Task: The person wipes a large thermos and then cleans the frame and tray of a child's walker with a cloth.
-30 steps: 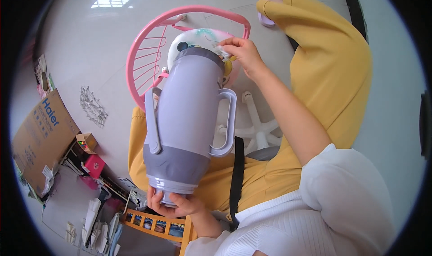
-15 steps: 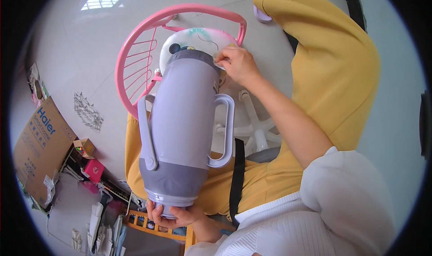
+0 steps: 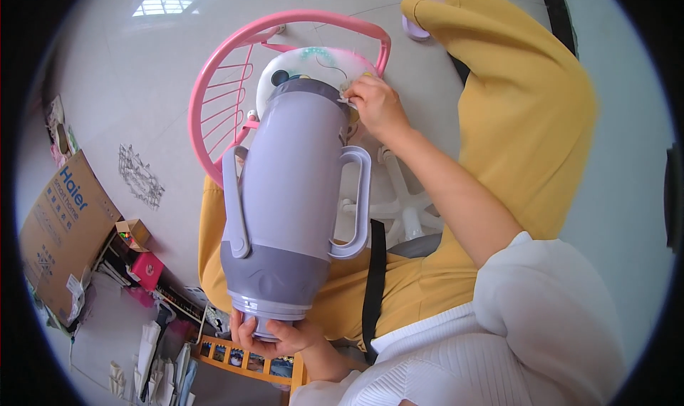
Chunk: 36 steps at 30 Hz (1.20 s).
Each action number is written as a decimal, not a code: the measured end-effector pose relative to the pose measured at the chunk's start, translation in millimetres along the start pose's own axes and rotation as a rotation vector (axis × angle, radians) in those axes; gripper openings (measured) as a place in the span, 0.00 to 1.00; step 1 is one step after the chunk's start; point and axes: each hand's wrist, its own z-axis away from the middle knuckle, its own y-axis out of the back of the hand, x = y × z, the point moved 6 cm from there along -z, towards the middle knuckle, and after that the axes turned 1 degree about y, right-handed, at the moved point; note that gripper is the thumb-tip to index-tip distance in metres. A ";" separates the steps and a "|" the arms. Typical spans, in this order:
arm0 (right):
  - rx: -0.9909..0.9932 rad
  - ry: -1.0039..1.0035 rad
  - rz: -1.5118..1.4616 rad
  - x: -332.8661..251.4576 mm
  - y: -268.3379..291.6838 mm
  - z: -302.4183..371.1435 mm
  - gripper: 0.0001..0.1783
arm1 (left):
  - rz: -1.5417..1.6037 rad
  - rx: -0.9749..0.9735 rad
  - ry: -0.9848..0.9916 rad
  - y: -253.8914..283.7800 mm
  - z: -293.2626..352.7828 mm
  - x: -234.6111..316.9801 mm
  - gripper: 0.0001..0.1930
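A large lavender jug (image 3: 292,206) with a darker grey-purple base and top band fills the middle of the view, held in the air over the person's lap, its base toward the lower edge and its top pointing away. A loop handle (image 3: 354,201) runs down its right side and a narrower strap-like strip (image 3: 235,203) down its left. Just beyond the top sits a white lid (image 3: 313,62) with a teal pattern and a dark round spot, against the jug's upper rim. Behind both stands a pink wire chair (image 3: 235,99) on the pale tiled floor (image 3: 128,64); its curved back rises around the lid, and nothing stands between the jug and the camera. To the left lie a brown cardboard box (image 3: 60,221), a small pink box (image 3: 146,269) and loose papers, and an orange wooden rack (image 3: 242,356) sits under the jug's base. The white legs of a swivel base (image 3: 399,206) show to the right of the handle, over yellow trousers (image 3: 527,114). The left hand (image 3: 274,335) cups the base from below, fingers curled up around its bottom edge and bearing the weight. The right hand (image 3: 374,106) is closed at the top right rim, fingertips pinched on a small pale piece where lid meets jug; what that piece is cannot be made out. The right forearm runs diagonally down to a white sleeve (image 3: 541,292).
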 end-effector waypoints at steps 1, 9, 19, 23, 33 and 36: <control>0.035 -0.034 -0.029 -0.8 2.7 -0.3 0.06 | -0.009 0.002 0.005 0.6 -0.1 0.9 0.14; 0.010 0.174 -0.001 -20.3 -8.4 -25.0 0.06 | -0.007 -0.005 -0.001 0.7 3.5 -3.0 0.15; 0.049 0.251 -0.031 -30.9 -3.8 -10.5 0.05 | 0.014 0.010 0.001 0.8 4.3 -3.7 0.14; 0.037 -0.109 0.018 2.1 5.8 -21.1 0.07 | 0.008 0.022 -0.001 0.1 0.6 -0.4 0.13; -0.068 0.314 -0.184 -51.7 -3.9 -7.0 0.09 | 0.051 0.030 0.023 -4.7 -11.3 -1.5 0.12; -0.053 0.203 -0.184 -31.0 -1.6 8.1 0.10 | 0.127 0.046 0.080 -8.5 -16.5 -0.9 0.10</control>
